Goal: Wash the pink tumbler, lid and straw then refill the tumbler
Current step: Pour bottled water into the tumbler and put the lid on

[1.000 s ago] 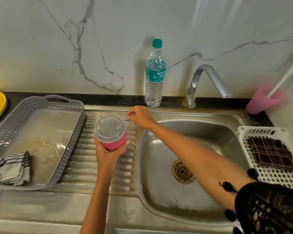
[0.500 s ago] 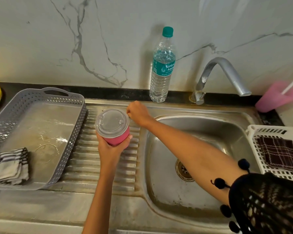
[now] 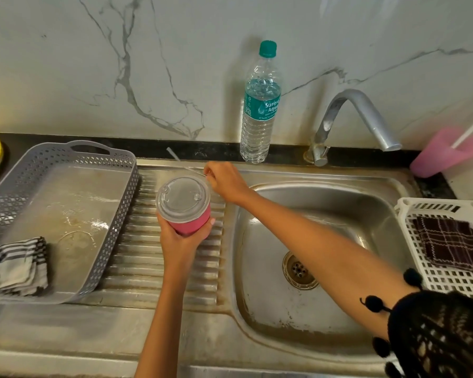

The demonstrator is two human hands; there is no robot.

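Two hands are occupied over the ribbed drainboard [image 3: 161, 268], where the pink tumbler [image 3: 192, 225], capped by its clear lid [image 3: 183, 199], is gripped by the left hand [image 3: 179, 241] and should be kept level while the straw [image 3: 176, 157], near the back edge, is pinched by the right hand [image 3: 225, 181], a marble wall [image 3: 93, 64] behind.

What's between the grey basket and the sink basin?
Head view: the ribbed drainboard, with the left hand holding the lidded pink tumbler over it and the right hand pinching the clear straw near its back edge.
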